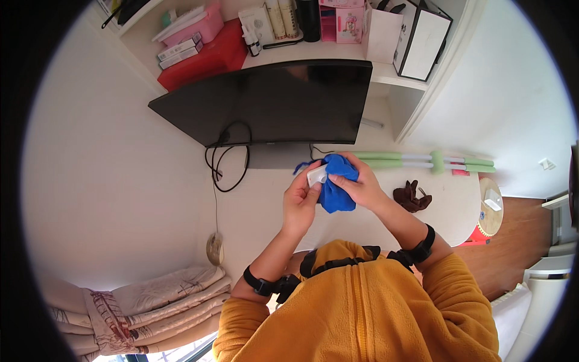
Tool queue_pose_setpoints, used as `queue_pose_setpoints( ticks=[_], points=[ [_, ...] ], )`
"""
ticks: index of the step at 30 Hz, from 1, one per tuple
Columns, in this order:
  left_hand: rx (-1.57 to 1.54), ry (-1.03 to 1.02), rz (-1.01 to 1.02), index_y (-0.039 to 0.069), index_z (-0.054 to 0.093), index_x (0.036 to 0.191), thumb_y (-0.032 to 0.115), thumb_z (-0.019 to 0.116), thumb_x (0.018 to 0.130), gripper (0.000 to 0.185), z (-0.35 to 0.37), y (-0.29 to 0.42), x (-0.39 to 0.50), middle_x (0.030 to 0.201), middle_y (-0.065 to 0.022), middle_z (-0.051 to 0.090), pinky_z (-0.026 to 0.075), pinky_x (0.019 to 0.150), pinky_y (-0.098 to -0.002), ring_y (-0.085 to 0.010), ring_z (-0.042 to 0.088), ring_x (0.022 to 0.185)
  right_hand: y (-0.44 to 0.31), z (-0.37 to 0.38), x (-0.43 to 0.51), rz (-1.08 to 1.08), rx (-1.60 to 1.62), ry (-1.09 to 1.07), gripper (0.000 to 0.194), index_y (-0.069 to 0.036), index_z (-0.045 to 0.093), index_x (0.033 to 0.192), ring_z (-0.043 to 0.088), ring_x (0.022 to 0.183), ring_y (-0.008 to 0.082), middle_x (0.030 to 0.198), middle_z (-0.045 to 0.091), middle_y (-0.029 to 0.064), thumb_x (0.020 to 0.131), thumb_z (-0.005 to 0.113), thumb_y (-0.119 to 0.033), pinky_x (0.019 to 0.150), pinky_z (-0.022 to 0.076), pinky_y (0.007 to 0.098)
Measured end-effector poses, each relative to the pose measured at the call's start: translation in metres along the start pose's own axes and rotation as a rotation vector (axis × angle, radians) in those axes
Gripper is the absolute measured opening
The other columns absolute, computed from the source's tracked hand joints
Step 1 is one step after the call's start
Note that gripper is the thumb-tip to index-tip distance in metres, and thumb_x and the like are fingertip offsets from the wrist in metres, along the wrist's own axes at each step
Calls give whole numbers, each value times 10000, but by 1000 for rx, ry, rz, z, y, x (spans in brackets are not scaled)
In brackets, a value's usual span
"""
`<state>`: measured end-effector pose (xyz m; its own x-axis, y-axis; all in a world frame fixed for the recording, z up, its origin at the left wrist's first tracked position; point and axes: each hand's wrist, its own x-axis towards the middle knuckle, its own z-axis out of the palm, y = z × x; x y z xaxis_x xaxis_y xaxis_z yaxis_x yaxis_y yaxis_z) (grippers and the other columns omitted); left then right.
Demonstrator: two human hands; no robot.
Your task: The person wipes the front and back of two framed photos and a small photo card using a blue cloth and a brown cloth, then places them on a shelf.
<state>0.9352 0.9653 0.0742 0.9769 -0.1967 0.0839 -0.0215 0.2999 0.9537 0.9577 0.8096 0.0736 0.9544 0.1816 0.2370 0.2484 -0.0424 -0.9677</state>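
A blue cloth drawstring pouch is held up over the white desk. My right hand grips its upper right side, thumb across the front. From the pouch's left side sticks out a small white device, which looks like plastic. My left hand pinches this device between thumb and fingers. Whatever part of it lies inside the cloth is hidden. A dark blue cord trails left from the pouch, behind my left fingertips.
Behind my hands stands a black monitor, with a looped black cable hanging at its lower left. Green-padded rods lie along the desk's back right. Nearer is a brown cloth item. A computer mouse rests at the left edge.
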Motion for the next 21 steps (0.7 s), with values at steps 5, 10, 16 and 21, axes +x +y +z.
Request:
queue_pose_setpoints(
  ticks=[5,10,16,21],
  points=[
    [-294,78,-3,44,310,1308,74,436,899,430,4,6,5,1203,-90,465,401,884,-263,-151,480,1050,-7,4,-8,-44,-53,90,347,-41,519,1068,595,782,217,831,606,101,747,624,-121,714,460,283],
    [-403,62,-133,90,293,1306,280,324,940,413,13,7,12,1236,-110,444,371,940,-349,-203,462,1092,-16,14,-16,-550,-613,57,513,-51,520,1081,546,973,331,1066,555,152,576,608,-24,774,475,337],
    [-543,-17,-240,109,288,1309,486,285,899,557,-6,20,26,1233,-119,456,384,940,-376,-229,472,1097,-61,-21,-6,-593,-520,-33,565,-9,482,1157,458,1124,353,1237,433,227,609,614,-53,925,381,380],
    [-706,-190,-428,39,299,1295,704,270,770,848,6,24,23,1266,-111,418,337,977,-388,-244,412,1166,-69,-12,2,-562,-793,-195,627,-36,390,1235,382,1147,359,1238,387,208,692,648,-213,938,338,403]
  ],
)
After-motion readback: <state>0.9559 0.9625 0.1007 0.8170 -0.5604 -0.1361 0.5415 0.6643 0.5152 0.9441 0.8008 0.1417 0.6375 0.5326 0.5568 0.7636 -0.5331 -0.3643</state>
